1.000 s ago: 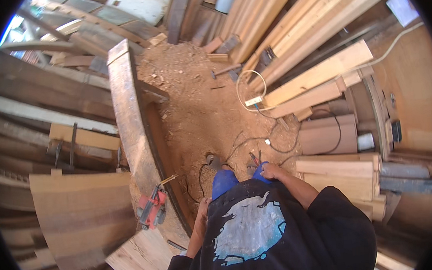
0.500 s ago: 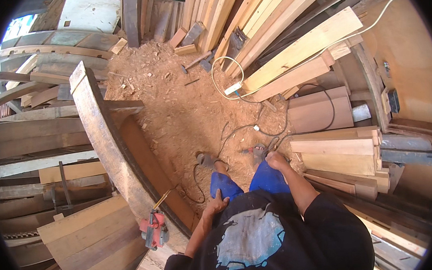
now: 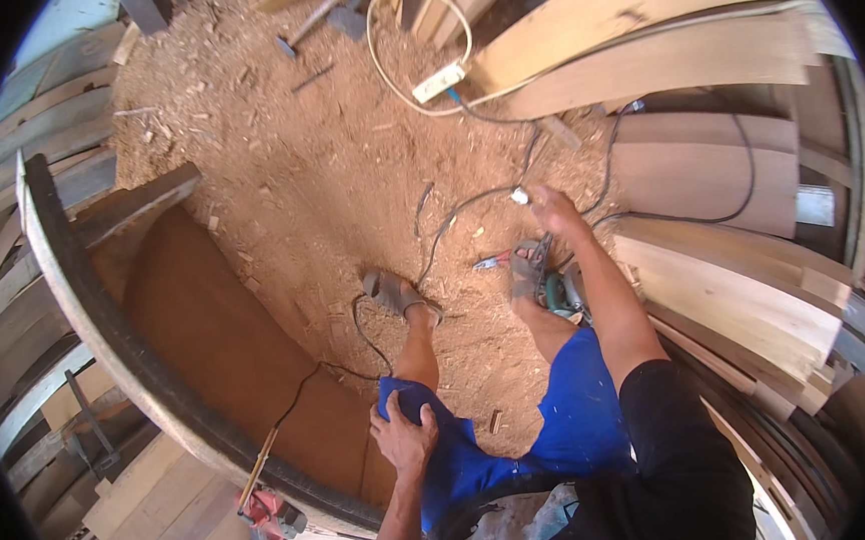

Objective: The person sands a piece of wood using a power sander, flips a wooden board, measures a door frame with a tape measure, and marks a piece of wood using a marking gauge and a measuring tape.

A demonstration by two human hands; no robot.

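My left hand (image 3: 404,435) rests on my left thigh, fingers spread over the blue shorts (image 3: 446,470), and holds nothing. Bent forward, I have my right arm stretched down past the right knee. The right hand (image 3: 557,211) is low over the sawdust, fingers apart, beside a white plug connector (image 3: 520,196) on a dark cord (image 3: 468,207). Whether the fingertips touch the connector cannot be made out. Near my right sandal (image 3: 529,268) lie a green power tool (image 3: 562,296), partly behind the leg, and a small red-handled tool (image 3: 493,261).
A curved timber (image 3: 128,357) bends along the left, with a red power tool (image 3: 269,517) near its lower end. A white power strip (image 3: 439,82) and a hammer (image 3: 310,23) lie ahead. Stacked boards (image 3: 735,289) line the right; sawdust (image 3: 284,150) covers the floor.
My right hand has gone from beside the right knee down and forward to the white connector, its fist loosened. My body leans lower, so the floor looks nearer. The left hand stays at the thigh.
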